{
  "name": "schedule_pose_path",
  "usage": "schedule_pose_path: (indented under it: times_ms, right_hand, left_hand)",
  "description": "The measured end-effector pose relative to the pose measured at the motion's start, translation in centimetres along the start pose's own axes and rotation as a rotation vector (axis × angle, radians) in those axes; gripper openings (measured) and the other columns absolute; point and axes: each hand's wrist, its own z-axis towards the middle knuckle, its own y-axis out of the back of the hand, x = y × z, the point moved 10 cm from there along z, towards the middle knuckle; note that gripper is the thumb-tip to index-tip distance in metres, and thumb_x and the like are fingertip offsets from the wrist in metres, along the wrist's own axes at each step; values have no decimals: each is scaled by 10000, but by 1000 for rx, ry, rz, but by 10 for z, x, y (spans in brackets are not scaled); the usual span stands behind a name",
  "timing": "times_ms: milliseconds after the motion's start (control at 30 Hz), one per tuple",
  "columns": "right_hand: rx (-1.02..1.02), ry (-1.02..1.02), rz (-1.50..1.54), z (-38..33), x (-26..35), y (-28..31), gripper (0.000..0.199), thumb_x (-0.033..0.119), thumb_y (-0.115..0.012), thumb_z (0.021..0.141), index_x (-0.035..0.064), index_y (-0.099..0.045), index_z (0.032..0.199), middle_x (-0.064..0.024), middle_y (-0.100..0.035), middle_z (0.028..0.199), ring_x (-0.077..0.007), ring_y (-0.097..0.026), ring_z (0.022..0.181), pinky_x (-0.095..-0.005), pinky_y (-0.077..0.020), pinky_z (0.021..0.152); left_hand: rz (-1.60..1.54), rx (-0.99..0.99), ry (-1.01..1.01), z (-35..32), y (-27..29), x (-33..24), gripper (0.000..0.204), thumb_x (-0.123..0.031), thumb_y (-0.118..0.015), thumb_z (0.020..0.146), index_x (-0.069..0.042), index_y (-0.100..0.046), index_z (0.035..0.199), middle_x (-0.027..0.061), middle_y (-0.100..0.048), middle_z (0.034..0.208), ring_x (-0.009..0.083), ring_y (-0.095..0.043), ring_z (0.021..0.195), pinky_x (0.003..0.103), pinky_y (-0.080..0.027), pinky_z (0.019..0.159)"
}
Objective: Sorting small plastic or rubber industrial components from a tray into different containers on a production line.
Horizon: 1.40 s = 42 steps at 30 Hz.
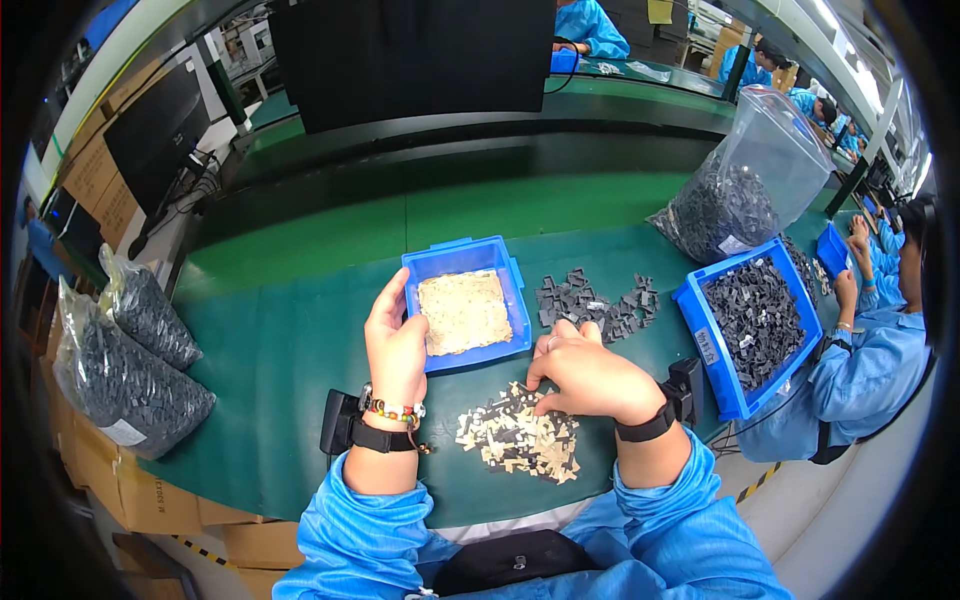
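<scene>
My left hand (pixel 398 345) grips the left side of a blue plastic bin (pixel 520 325), thumb over the rim. A layer of small cream-coloured pieces (pixel 462 310) covers the bin's bottom. My right hand (pixel 595 375) is at the upper right edge of a mixed heap of small cream and black pieces (pixel 520 440), its fingers curled down and thumb close to the forefinger. Whatever is between those fingertips is too small to make out. Just beyond the right hand, black plastic parts (pixel 590 305) lie loose on the green table mat (pixel 280 400).
A larger blue bin (pixel 735 405) full of black parts stands at right, a clear bag of black parts (pixel 725 205) behind it. Two more filled bags (pixel 130 370) sit at left. A black panel (pixel 410 65) rises at the back. A co-worker (pixel 870 350) sits at right.
</scene>
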Motion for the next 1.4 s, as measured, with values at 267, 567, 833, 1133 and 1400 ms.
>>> schedule_pose_path:
  times_ms: [267,567,833,1133,1400]
  right_hand:
    - [54,-11,-19,4,-3,-12,117,191,-714,762,133,-743,860,-16,-659,900,-254,-482,990,-410,-301,814]
    - [-157,117,603,3,-12,31,110,61,-640,826,26,-722,890,-77,-693,847,-212,-619,797,-350,-471,772]
    - [-38,218,1147,-2,-21,29,112,-35,-672,813,-37,-713,917,-119,-704,876,-176,-664,826,-286,-521,760]
    - [14,289,1035,-1,-4,32,118,-29,-714,768,-37,-727,885,-134,-727,885,-175,-689,819,-284,-539,765]
    - [-299,247,1215,-5,-28,47,111,14,-676,843,-50,-721,921,-117,-724,852,-154,-680,786,-288,-545,764]
  left_hand:
    - [20,-5,4,0,1,1,643,163,-406,739,74,-420,1376,188,-496,1364,235,-486,1266,332,-386,1054]
    - [54,8,-20,-3,0,8,639,160,-413,746,68,-419,1378,177,-505,1355,224,-498,1250,327,-389,1051]
    - [91,78,-76,-15,-11,19,608,112,-496,771,48,-442,1373,173,-489,1379,226,-489,1259,326,-386,1055]
    - [259,130,-175,-13,-2,24,589,50,-524,792,17,-458,1377,185,-395,1468,259,-375,1365,344,-273,1136]
    - [384,148,-242,-29,-5,32,685,81,-436,746,-7,-392,1424,204,-386,1468,289,-347,1387,351,-260,1143]
